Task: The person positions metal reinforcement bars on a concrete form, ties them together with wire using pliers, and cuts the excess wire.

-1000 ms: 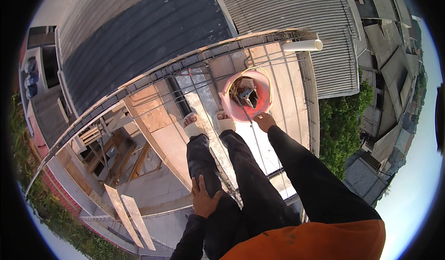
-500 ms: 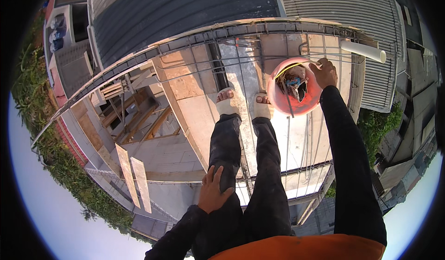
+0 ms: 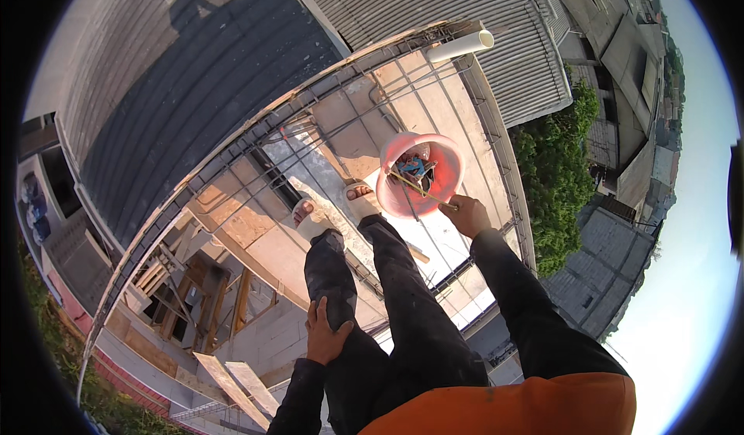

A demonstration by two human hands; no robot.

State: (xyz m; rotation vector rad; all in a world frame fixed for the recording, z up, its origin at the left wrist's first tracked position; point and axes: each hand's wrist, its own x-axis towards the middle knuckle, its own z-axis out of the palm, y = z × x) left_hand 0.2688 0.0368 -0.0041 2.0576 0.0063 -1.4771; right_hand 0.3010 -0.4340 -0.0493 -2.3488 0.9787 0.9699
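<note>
My right hand (image 3: 465, 214) is closed on the yellow handle (image 3: 418, 188) of a faded red bucket (image 3: 446, 165), at the bucket's near right side. Inside the bucket lie a blue item and dark scraps (image 3: 412, 164) that I cannot make out clearly. My left hand (image 3: 325, 330) rests on my left leg with the fingers apart, holding nothing. My sandalled feet (image 3: 360, 193) stand beside the bucket on pale boards among steel rebar.
Rebar cages (image 3: 263, 117) line the board deck's edges, with a white pipe (image 3: 457, 46) at the far corner. Corrugated roofs (image 3: 186, 94) lie beyond, trees (image 3: 550, 171) to the right. An open framed void (image 3: 205, 295) with timber and loose planks (image 3: 229, 388) is at lower left.
My right hand has gripped the bucket's handle and swung it over toward me, to the near right. The view has shifted back and forth. My left hand stays on my leg.
</note>
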